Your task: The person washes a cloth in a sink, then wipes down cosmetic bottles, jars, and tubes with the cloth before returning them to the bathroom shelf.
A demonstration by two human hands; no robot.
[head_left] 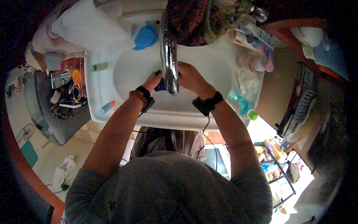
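Observation:
Both hands are low in the white sink [141,102], on either side of the chrome faucet [170,63]. My left hand [152,81] is closed on a small dark blue cloth [160,86], left of the spout. My right hand [192,78] is right of the spout with its fingers curled. The faucet partly covers its fingertips, and a bit of dark material shows beside them. What the right fingers hold is too hidden to name. Each wrist wears a black band with a small dark box.
A blue crumpled item [145,37] lies behind the basin. Dark fluffy towels [190,22] sit behind the faucet. On the left rim are a green tube [99,67] and a blue-orange tube [107,108]. A teal bottle with a green cap [243,106] and pink bottles [253,63] stand right.

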